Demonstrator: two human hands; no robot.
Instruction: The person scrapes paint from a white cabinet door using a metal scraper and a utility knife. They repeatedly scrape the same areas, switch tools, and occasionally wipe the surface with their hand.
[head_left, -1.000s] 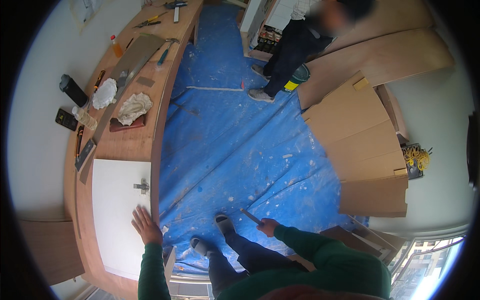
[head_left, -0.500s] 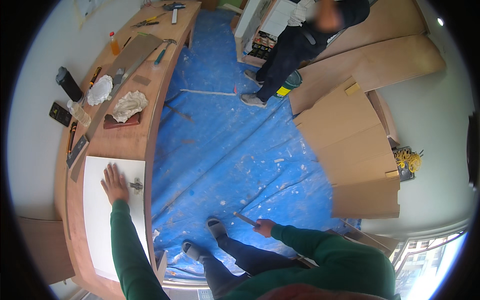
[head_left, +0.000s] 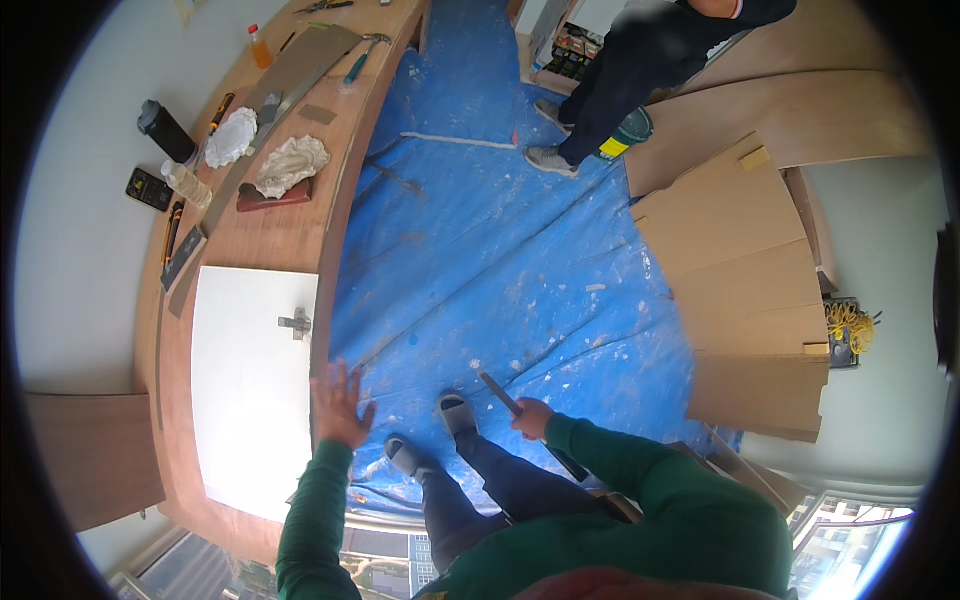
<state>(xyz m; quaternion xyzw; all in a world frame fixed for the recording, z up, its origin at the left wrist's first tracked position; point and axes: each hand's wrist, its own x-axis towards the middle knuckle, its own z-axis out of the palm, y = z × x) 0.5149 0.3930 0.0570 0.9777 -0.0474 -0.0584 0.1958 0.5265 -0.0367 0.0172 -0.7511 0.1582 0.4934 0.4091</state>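
A white panel (head_left: 250, 390) lies flat on the long wooden bench, with a metal cabinet hinge (head_left: 296, 323) fixed near its far right corner. My left hand (head_left: 343, 408) is at the panel's right edge, over the blue floor sheet, fingers spread and nothing in them. Whether its fingertips touch the edge I cannot tell. My right hand (head_left: 532, 418) is closed around a long, narrow, dark flat tool (head_left: 498, 391), perhaps a file. One end points forward and left; the other runs back toward my legs.
On the wooden bench (head_left: 265, 235) lie a hammer (head_left: 364, 60), crumpled white wrapping (head_left: 292, 167), a black bottle (head_left: 166, 131) and a clear bottle (head_left: 187, 185). Cardboard (head_left: 745, 270) leans at the right. Another person (head_left: 625, 95) stands ahead beside a green bucket (head_left: 628, 133).
My left hand has lifted off the panel's face and moved right and nearer to its edge. My right hand still holds the tool, which now shows on both sides of the fist.
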